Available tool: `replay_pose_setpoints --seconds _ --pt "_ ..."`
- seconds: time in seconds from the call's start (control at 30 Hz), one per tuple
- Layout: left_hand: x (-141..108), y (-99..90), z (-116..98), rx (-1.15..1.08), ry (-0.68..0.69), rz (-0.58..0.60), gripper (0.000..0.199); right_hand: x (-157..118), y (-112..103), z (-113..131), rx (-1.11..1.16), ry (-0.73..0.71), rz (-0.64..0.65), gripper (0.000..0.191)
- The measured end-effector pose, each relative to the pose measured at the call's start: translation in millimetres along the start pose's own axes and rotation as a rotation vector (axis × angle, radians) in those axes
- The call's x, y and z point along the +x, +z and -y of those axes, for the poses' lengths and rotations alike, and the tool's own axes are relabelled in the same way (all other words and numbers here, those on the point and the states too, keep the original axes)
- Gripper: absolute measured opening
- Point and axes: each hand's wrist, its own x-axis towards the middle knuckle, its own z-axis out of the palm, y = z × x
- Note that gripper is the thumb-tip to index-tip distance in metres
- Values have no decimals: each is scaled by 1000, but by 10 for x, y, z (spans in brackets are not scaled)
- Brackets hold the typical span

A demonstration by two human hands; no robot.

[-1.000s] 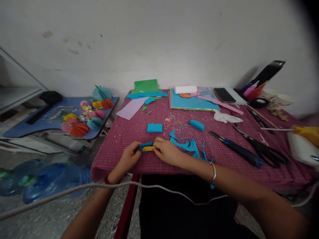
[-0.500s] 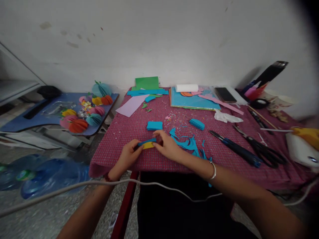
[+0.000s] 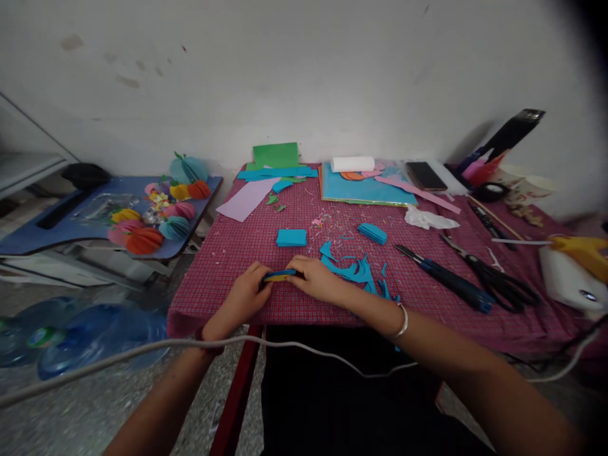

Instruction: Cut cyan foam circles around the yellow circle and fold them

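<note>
Between my two hands, close to the table's front edge, is a small stack of blue and yellow paper point(image 3: 280, 276), seen nearly edge-on. My left hand point(image 3: 247, 292) pinches its left end. My right hand point(image 3: 316, 277) grips the right end between thumb and fingers. Just beyond the hands lies a stack of blue paper rectangles point(image 3: 291, 237). A rounded bundle of blue paper pieces point(image 3: 372, 233) rests farther right. Blue paper offcuts point(image 3: 354, 269) are scattered beside my right hand.
On the right lie a box cutter point(image 3: 446, 278), black scissors point(image 3: 498, 278) and a yellow glue gun point(image 3: 577, 252). Coloured sheets point(image 3: 365, 190) and a phone point(image 3: 426, 175) are at the back. Paper ornaments point(image 3: 145, 240) sit on the blue side table. A white cable point(image 3: 304, 346) crosses in front.
My hands have brought the paper stack together, so less of the yellow face shows and it is turned edge-on. My right fingers have come down onto its right end.
</note>
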Motion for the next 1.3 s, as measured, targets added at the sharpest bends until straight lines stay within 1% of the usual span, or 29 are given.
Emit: replay_pose_setpoints --seconds 0.1,0.17,0.2,0.27,0.33,0.4,0.47,0.53,0.6,0.63,0.7,0.77,0.8,0.87,0.93,1.0,1.07,1.1,1.2,1.23,1.27,1.3 --pt "-1 40 -9 25 -9 -11 8 -18 34 -12 -62 -30 19 7" --pt "9 38 -14 -2 -25 -19 8 -22 42 -3 -80 -19 17 8" --pt "20 22 -20 -37 -42 -26 7 -20 38 6 -68 5 4 8" --pt "66 -37 -55 -174 -106 -48 5 -7 9 26 16 106 -41 6" --pt "155 -120 -131 -395 -186 -100 6 14 -50 44 210 255 -85 6" --pt "291 -194 -252 -632 -228 -179 12 32 -138 55 490 398 -119 6" --pt "463 -229 -403 -820 -234 -271 18 36 -254 59 769 489 -160 13" --pt "647 -212 -558 -965 -253 -338 21 22 -390 52 973 551 -216 21" --pt "815 -152 -696 -1059 -268 -343 23 -10 -535 33 1098 590 -272 27" --pt "888 -110 -755 -1076 -264 -309 26 -31 -606 17 1139 603 -301 28" --pt "1010 -17 -851 -1031 -255 -198 32 -77 -731 -25 1178 609 -350 29" --pt "1105 82 -922 -899 -240 -112 35 -123 -823 -83 1169 592 -398 28" --pt "1146 133 -949 -823 -228 -99 35 -145 -854 -117 1149 583 -423 27" --pt "1219 231 -987 -702 -191 -113 35 -180 -892 -190 1097 567 -463 25" --pt "1275 311 -1008 -661 -172 -117 35 -204 -915 -259 1051 558 -483 23" --pt "1300 349 -1015 -668 -182 -113 34 -220 -942 -310 1009 553 -481 22" --pt "1283 324 -1014 -642 -161 -80 33 -234 -977 -336 993 518 -454 22" --pt "1258 288 -1010 -606 -127 -32 33 -241 -991 -339 995 484 -417 22" --pt "1129 124 -978 -455 26 195 32 -256 -978 -315 965 373 -225 20" --pt "1074 70 -956 -410 65 238 31 -258 -946 -297 927 350 -168 18" --pt "1015 25 -928 -369 90 243 30 -258 -900 -273 873 333 -141 16" --pt "953 -10 -893 -333 100 213 28 -257 -842 -245 804 319 -148 12"
